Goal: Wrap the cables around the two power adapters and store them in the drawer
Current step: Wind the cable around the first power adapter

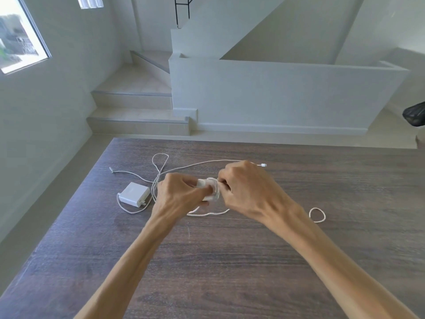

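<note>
My left hand [178, 194] grips a small white power adapter [210, 188] held just above the dark wooden table [230, 261]. Several turns of white cable lie around this adapter. My right hand [247, 188] pinches that cable [208, 214] right beside the adapter. The loose part of the cable trails over the table to a loop at the right and to a plug end [264, 165] behind my right hand. A second, larger white adapter [135, 194] lies flat on the table to the left, its own cable [158, 166] spread in loose loops. No drawer is in view.
The table's far edge [253, 141] runs just beyond the cables and its left edge slants down to the lower left. Beyond lie a tiled floor, steps [138, 120] and a low white wall. A dark bag [415, 116] shows at the right border.
</note>
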